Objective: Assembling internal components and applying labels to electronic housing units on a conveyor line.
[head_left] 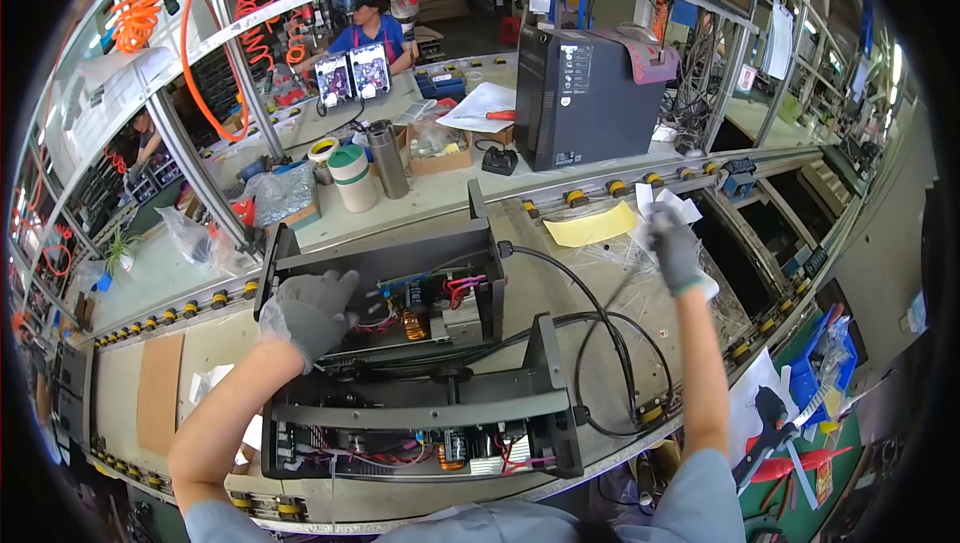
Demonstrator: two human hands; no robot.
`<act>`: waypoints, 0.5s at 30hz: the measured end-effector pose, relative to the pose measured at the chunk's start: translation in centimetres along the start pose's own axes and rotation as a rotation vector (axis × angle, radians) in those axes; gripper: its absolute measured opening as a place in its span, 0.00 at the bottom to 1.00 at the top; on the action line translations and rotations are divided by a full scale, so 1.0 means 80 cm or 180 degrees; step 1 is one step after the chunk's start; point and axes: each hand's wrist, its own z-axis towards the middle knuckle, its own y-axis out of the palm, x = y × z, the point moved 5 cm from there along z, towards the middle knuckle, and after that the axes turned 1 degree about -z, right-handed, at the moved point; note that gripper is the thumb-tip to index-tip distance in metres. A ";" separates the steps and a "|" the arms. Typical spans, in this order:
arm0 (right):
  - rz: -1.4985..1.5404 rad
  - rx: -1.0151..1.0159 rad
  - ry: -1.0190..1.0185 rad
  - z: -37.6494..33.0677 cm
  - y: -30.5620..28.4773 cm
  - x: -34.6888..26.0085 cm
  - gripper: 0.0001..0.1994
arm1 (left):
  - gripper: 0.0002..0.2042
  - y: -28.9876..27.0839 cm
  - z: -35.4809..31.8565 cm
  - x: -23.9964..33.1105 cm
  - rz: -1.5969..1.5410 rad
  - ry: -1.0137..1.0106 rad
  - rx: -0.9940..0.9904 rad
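Two open black metal chassis lie on the conveyor bench in front of me, the far chassis (385,261) and the near chassis (420,405). Circuit boards, a copper coil (413,324) and coloured wires show inside. My left hand (315,315), in a grey glove, is over the left part of the far chassis, fingers apart with nothing visible in them. Off to the right, my gloved right hand (675,251) reaches over white paper pieces (668,205) and thin clear strips (632,251). Motion smears its fingers, so any held item is unclear.
Black power cables (625,358) loop right of the chassis. Beyond them lies a yellow sheet (592,227). A large dark cabinet (590,98), a steel flask (386,159) and a white cup (352,181) stand behind the rollers. Tools and a blue bin (830,358) sit at right. Another person (375,35) works opposite.
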 end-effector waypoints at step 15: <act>-0.1232 -0.1133 -0.1612 -0.334 0.035 -0.171 0.11 | 0.24 -0.110 -0.174 0.245 -0.1939 0.1972 0.2217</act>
